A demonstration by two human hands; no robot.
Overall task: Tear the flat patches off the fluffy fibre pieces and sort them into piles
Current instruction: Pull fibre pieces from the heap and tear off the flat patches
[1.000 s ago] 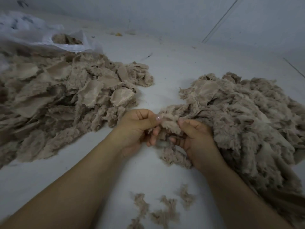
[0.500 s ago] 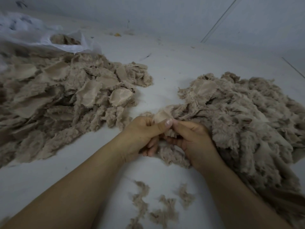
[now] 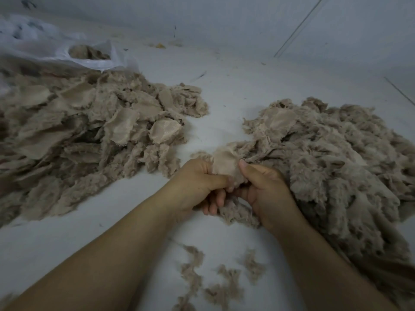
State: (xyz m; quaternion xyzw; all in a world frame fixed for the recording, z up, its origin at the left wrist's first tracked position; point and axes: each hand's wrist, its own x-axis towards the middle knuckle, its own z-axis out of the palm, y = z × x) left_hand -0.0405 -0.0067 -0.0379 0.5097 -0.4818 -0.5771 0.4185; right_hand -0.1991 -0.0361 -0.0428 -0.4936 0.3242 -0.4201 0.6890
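Item: fibre piece with a flat patch, held at centre frame just above the white surface, at the near-left edge of the right pile. The patch stands roughly upright, its flat face toward the camera; the fluffy part hangs below the hands; no clear long axis can be told. Left hand: fingers curled, thumb pressing across the patch's lower edge. Right hand: fingers curled round the fluff, thumb tip pinching the patch's right edge. Both forearms enter from the bottom, converging. Left pile: many flat patches mixed with fluff, well apart. Plastic bag: behind the left pile, holding fibre. Loose tufts: between the forearms.
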